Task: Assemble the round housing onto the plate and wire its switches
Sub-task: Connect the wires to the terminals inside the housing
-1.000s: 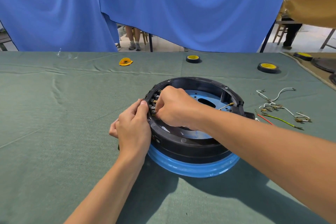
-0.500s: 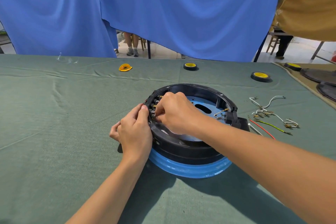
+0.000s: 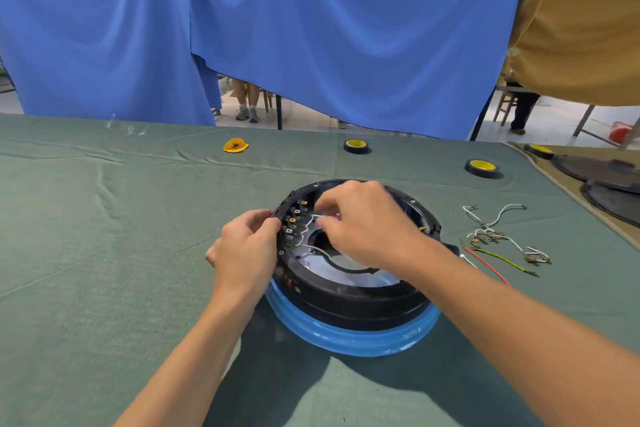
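One black round housing (image 3: pixel 346 293) sits on one blue plate (image 3: pixel 346 336). The left hand (image 3: pixel 247 253) pinches its left rim. The right hand (image 3: pixel 367 229), inside it, pinches a white wire (image 3: pixel 313 217). Three tape rolls (image 3: pixel 356 146) lie beyond it.

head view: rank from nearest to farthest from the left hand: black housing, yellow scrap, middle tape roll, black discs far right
1. black housing: the left hand grips its left rim.
2. yellow scrap: straight ahead, far edge.
3. middle tape roll: far edge, further right.
4. black discs: far right.
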Tool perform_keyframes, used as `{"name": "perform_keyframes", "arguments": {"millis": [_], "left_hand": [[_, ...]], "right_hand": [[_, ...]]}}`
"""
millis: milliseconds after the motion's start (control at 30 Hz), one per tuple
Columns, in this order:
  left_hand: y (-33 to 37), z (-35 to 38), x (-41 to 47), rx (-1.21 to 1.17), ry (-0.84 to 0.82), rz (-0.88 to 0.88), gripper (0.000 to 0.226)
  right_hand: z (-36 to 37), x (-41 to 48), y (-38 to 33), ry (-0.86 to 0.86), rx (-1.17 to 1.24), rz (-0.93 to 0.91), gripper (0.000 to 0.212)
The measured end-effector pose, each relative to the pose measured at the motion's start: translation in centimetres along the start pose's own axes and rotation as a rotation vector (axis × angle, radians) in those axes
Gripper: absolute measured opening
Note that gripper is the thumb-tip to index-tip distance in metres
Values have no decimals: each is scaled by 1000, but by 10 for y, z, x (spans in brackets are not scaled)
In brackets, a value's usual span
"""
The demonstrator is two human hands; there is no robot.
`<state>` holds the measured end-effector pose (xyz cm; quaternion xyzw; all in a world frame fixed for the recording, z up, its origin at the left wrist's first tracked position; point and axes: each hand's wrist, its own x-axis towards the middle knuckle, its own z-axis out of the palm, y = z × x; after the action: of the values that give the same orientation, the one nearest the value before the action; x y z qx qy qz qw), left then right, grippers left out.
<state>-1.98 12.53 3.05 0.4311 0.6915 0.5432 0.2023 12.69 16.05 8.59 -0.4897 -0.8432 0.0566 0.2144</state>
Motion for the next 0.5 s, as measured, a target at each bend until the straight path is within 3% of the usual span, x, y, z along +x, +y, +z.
{"name": "perform_keyframes", "arguments": {"millis": [33,100,233,367,500], "left_hand": [[6,-3,6,1,-35,13,41],[17,-2,17,85,-92,49,46],[30,12,34,310,-189,95,34],[28,20,37,263,-181,48,13],[26,20,34,103,-124,-72,30]], "right_hand": [[-7,-4,11,122,-55,26,20],[-17,-13,36,307,-183,151,22],[-13,-24,70,201,-179,431,26],[0,-24,80,265,235,573,30],[4,-22,83,323,297,603,31]]}}
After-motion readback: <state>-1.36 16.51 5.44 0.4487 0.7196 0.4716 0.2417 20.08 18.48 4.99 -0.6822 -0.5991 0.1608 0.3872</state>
